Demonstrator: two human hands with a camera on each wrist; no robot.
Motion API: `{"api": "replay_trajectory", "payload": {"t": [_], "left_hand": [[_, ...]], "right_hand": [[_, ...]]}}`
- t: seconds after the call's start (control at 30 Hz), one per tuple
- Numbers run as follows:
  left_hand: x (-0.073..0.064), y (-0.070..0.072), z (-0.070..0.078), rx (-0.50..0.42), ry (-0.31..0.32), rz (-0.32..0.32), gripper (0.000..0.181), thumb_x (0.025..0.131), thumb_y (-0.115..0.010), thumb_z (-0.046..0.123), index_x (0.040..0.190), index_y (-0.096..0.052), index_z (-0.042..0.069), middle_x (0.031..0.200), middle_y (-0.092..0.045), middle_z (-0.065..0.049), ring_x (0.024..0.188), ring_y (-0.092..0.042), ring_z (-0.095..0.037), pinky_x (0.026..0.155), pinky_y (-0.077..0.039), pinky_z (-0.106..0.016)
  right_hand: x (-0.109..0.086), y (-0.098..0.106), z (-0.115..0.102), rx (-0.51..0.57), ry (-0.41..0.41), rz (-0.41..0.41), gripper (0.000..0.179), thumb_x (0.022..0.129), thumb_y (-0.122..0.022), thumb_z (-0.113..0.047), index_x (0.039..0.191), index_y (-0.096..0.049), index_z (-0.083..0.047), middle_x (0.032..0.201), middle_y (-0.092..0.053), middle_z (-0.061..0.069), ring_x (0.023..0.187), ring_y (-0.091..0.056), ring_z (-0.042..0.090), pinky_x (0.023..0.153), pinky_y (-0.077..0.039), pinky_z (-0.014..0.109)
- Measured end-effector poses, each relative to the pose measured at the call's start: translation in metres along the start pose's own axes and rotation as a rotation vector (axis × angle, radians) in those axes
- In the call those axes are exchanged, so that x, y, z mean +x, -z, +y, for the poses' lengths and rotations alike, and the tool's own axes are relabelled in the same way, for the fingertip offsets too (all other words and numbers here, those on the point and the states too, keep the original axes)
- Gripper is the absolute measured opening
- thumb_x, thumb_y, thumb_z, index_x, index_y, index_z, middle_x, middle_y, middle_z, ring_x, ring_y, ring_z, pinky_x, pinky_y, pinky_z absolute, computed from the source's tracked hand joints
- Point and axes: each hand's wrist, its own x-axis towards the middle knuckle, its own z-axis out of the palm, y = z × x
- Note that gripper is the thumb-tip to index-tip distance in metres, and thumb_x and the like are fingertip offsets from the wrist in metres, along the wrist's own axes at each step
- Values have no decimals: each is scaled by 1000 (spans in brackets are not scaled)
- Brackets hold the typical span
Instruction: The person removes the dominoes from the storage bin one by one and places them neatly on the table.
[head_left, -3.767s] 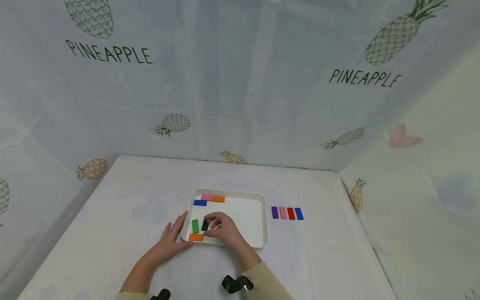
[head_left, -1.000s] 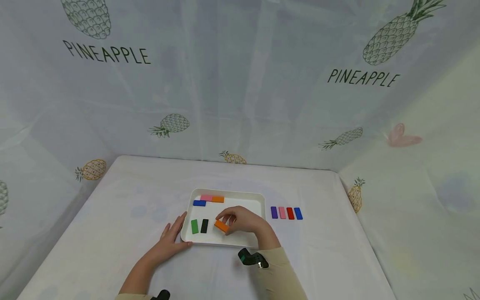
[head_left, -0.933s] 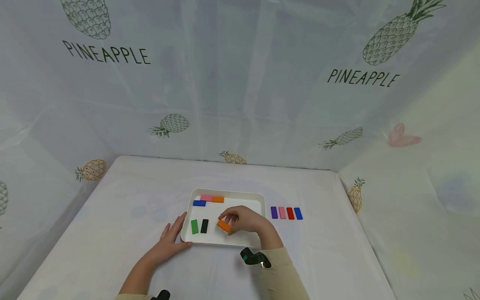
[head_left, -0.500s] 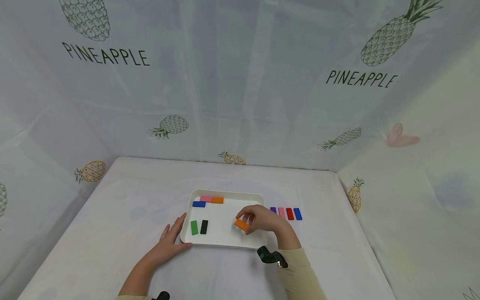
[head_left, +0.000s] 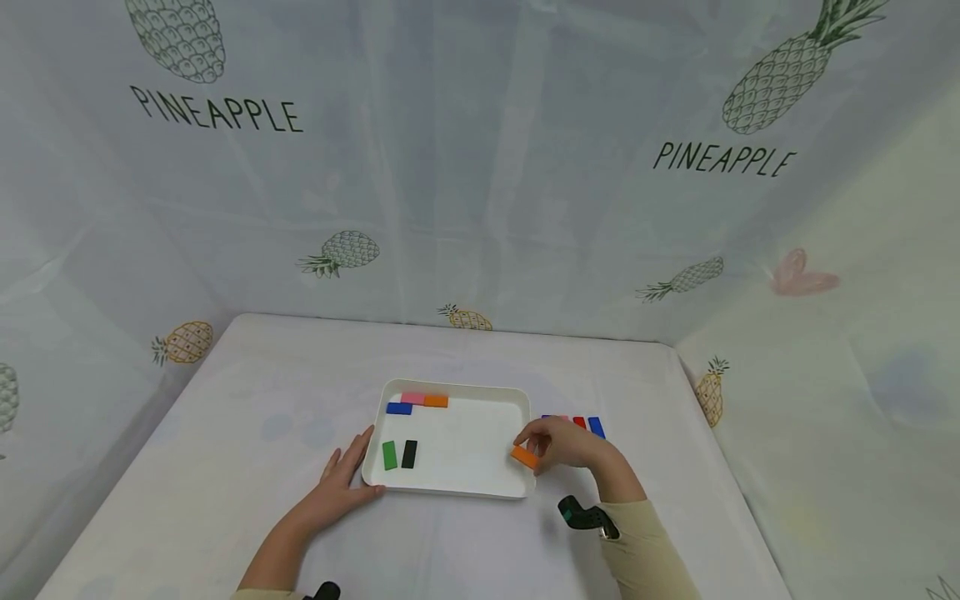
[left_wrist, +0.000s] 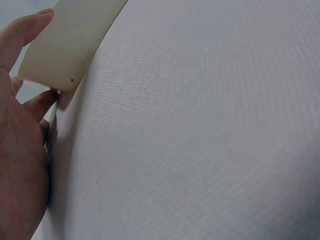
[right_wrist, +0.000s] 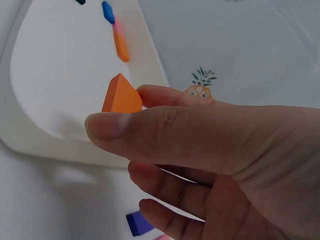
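The right hand (head_left: pixel 564 442) is pinching an orange rectangular block (head_left: pixel 524 457) between thumb and fingers, holding it raised at the right rim of the white tray (head_left: pixel 465 454), towards its near end. The left hand (head_left: pixel 343 485) is grasping nothing; its extended fingers are resting against the tray's near left corner, apparently steadying it. The step in hand seems to be transferring this single block across the rim; the next move would be calling for a firm pinch and enough height. The block is looking plain, flat-faced and crisp-cornered, the thumb hiding part of it.
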Motion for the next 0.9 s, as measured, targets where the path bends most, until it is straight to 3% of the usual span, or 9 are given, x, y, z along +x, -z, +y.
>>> {"api": "replay_trajectory", "payload": {"t": [0.3, 0.57, 0.9], "left_hand": [[-1, -1, 1, -7, -8, 9, 106, 76, -79, 43, 158, -14, 22, 160, -22, -11, 148, 1, -31, 114, 12, -53], [0, -1, 0, 5, -6, 6, 106, 77, -78, 44, 158, -13, 23, 160, -21, -11, 148, 1, -31, 114, 12, -54], [0, -1, -1, -3, -13, 8, 105, 78, -79, 43, 158, -14, 21, 160, -22, -11, 148, 0, -31, 114, 11, -54]], "right_hand": [[-19, 18, 22, -40, 7, 28, 37, 72, -81, 3, 104, -72, -13, 87, -58, 2, 81, -53, 22, 66, -49, 30], [-34, 31, 46, 3, -152, 207, 43, 71, -80, 7, 109, -71, -12, 92, -58, 2, 86, -53, 23, 73, -52, 32], [-47, 42, 77, 35, -235, 342, 44, 76, -78, 3, 117, -68, -8, 103, -59, 7, 92, -53, 25, 73, -51, 33]]}}
